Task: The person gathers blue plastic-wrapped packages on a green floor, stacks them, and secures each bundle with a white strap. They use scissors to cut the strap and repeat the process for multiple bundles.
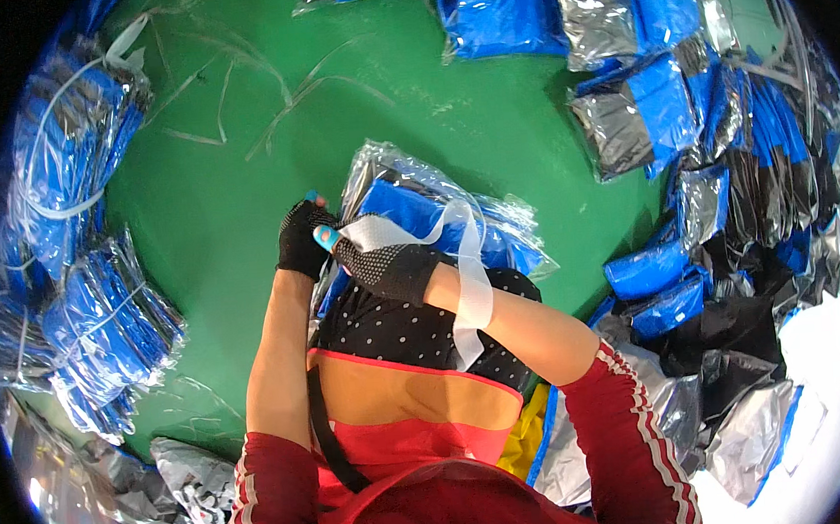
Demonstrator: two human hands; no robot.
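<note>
A bundle of blue and grey goods in clear plastic bags (411, 209) lies in front of me against my knees. A flat white strap (473, 258) loops over its near side and hangs across my right forearm. My right hand (386, 266), in a black dotted glove, is closed on the strap near the bundle's left end. My left hand (303, 239), gloved alike, is closed beside it and touches the right thumb area. What the left fingers hold is hidden. A blue covering shows on the right thumb tip.
Strapped stacks of blue bagged goods (96, 294) stand at the left. More blue and grey packages (643, 115) are heaped along the right and at the far side. Thin strap scraps (224, 105) lie on the green floor (210, 189). Grey plastic bags (196, 472) rest at the near left.
</note>
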